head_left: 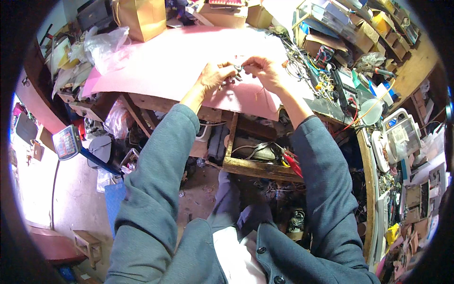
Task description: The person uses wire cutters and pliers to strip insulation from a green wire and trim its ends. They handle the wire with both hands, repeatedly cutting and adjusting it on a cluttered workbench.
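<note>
Both my hands are raised over a pink sheet (161, 66) on the workbench, with their fingertips close together. My left hand (213, 77) is closed in a pinch on a small dark part (239, 69), too small to name. From the right, my right hand (266, 71) comes up to the same part with thumb and forefinger pressed together; what lies between them is hidden. Several small dark pieces show just under my left fingers, and I cannot tell whether they are held or lie on the sheet. A thin wire-like line (260, 93) shows below my right hand.
An open wooden drawer (255, 174) below the bench edge holds red-handled pliers (292, 164) and cables. Tangled wires (302, 71) and a soldering iron (385, 72) lie to the right. A paper bag (140, 21) and clear plastic bag (106, 49) stand at the back left.
</note>
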### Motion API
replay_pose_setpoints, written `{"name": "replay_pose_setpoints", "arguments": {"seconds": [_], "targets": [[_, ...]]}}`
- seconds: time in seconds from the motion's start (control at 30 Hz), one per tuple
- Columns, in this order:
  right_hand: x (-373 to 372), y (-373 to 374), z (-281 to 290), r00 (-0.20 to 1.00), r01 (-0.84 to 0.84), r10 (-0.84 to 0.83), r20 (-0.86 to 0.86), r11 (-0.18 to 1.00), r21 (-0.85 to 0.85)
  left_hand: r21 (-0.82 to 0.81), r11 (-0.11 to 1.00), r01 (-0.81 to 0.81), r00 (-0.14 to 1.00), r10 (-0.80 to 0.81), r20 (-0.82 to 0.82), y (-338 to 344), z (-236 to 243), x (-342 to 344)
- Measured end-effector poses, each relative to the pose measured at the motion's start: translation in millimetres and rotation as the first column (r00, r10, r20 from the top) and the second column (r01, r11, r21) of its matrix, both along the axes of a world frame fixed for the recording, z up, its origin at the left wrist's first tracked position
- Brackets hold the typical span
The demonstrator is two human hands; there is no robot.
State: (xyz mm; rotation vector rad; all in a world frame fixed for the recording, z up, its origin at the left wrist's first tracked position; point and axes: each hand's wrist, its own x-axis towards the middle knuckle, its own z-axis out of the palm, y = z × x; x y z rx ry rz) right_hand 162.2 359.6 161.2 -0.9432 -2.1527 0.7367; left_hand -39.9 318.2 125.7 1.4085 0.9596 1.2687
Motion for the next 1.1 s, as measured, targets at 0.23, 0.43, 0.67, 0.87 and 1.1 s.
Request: {"name": "replay_pose_setpoints", "arguments": {"seconds": [0.23,0.43,0.67,0.87,1.1], "targets": [[14,-2,-3,0.996,0.012,-0.021,0.085,0.994,0.105,-0.079,0.994,-0.074,0.992,0.081,0.098,0,-5,2],[17,-18,9,0.967,0.000,-0.108,0.231,0.906,0.422,-0.089,0.996,-0.012,0.988,0.026,0.152,-7,6,8],[41,-6,7,0.980,0.135,-0.161,0.118,0.969,0.207,-0.022,1.000,0.013,0.994,-0.010,0.111,11,-12,-1],[22,-23,27,0.977,0.167,-0.185,-0.108,0.973,-0.159,0.097,0.995,-0.034,0.999,0.032,0.020,6,-2,12],[13,5,6,0.993,0.059,-0.068,-0.096,0.994,-0.094,-0.046,0.998,0.039,0.999,-0.037,0.033,1,-1,1]]}}
